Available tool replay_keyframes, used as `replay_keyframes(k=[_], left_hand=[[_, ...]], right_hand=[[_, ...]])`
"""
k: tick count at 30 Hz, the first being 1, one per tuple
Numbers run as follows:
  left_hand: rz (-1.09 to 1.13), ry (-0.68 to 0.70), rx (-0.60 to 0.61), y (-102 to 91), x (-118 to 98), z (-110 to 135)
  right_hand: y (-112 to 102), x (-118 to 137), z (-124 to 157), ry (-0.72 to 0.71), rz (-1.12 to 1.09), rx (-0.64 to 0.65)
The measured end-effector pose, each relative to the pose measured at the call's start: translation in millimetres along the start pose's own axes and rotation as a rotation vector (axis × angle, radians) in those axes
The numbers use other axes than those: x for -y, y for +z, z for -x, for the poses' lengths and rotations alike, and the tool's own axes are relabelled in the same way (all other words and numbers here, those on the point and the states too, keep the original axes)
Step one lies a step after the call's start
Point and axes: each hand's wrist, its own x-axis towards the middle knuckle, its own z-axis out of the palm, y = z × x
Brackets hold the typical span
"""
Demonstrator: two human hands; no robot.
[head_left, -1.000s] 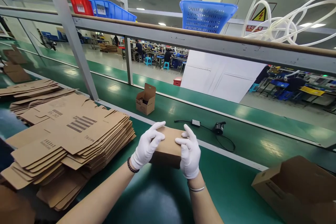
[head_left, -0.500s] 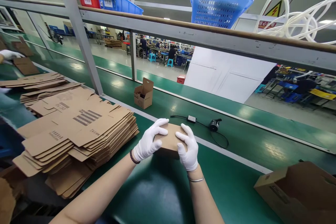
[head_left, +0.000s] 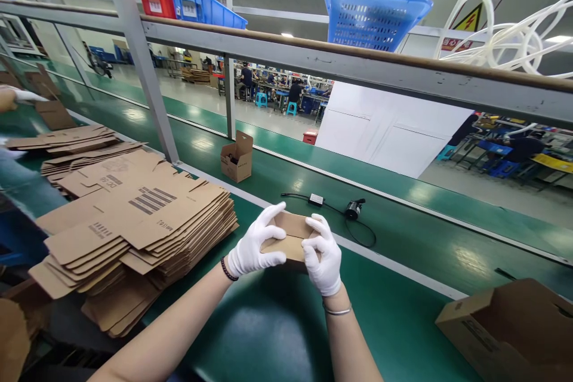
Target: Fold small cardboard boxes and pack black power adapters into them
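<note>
Between my two white-gloved hands is a small brown cardboard box [head_left: 293,245], held over the green worktop in front of me. My left hand [head_left: 258,241] grips its left side, fingers along the top and thumb on the near edge. On the opposite side, my right hand [head_left: 322,255] has its bent fingers on the box's top flaps. A seam shows between two flap panels. The underside of the box is hidden. Beyond my hands, a small black device [head_left: 353,209] with a cable and a white-labelled block [head_left: 316,200] lies on the green belt.
Left of me lies a tall stack of flat cardboard blanks [head_left: 147,203]. An open small carton [head_left: 237,158] stands on the conveyor belt [head_left: 416,239]. A larger open box [head_left: 505,328] sits at the lower right. At far left another person's gloved hand [head_left: 27,96] shows. A metal post [head_left: 138,59] rises ahead.
The top panel of the box has parted into flaps with a seam between them. The open carton and the cabled device have shifted left along the belt. The other person's hand has moved.
</note>
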Motion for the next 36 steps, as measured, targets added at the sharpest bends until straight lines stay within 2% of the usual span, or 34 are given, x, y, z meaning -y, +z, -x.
replay_keyframes(k=[2, 4, 6, 9, 11, 13, 15, 19, 26, 28, 30, 32, 36], left_hand=[[0.111, -0.138, 0.046, 2.1, -1.0, 3.1], [0.214, -0.266, 0.027, 3.2, -4.5, 4.9], [0.345, -0.378, -0.135, 0.9, -10.4, 3.9], [0.637, -0.575, -0.520, -10.7, -20.2, -1.8], [0.819, -0.679, -0.698, -19.7, -25.7, -6.4], [0.924, -0.720, -0.782, -25.5, -30.3, -9.8], [0.972, -0.738, -0.806, -26.7, -34.0, -11.4], [0.991, -0.768, -0.839, -23.4, -37.5, -11.5], [0.988, -0.815, -0.896, -26.8, -36.7, -14.4], [1.002, -0.819, -0.907, -26.9, -36.7, -15.5], [1.026, -0.829, -0.912, -26.1, -37.1, -16.9], [1.054, -0.857, -0.927, -25.3, -37.7, -18.6], [1.097, -0.904, -1.024, -25.1, -40.0, -21.0]], right_hand=[[-4.1, -1.0, 0.7, 0.024, -0.017, -0.018], [-8.8, -5.2, 1.3, 0.088, -0.070, -0.020], [-13.6, -13.3, 0.7, 0.220, -0.119, -0.069], [-19.9, -28.5, -3.0, 0.545, -0.137, -0.197], [-22.3, -36.1, -6.1, 0.735, -0.250, -0.165], [-22.8, -39.2, -8.5, 0.802, -0.437, -0.051], [-22.4, -38.9, -9.6, 0.790, -0.524, 0.035], [-26.4, -36.0, -10.9, 0.815, -0.398, 0.084], [-49.9, -24.6, -19.0, 0.909, -0.428, 0.312], [-55.9, -24.4, -19.4, 0.910, -0.440, 0.356], [-62.3, -31.5, -17.2, 0.915, -0.356, 0.365], [-70.7, -47.0, -12.3, 0.930, -0.183, 0.253], [-94.8, -88.6, 0.6, 0.907, 0.222, -0.320]])
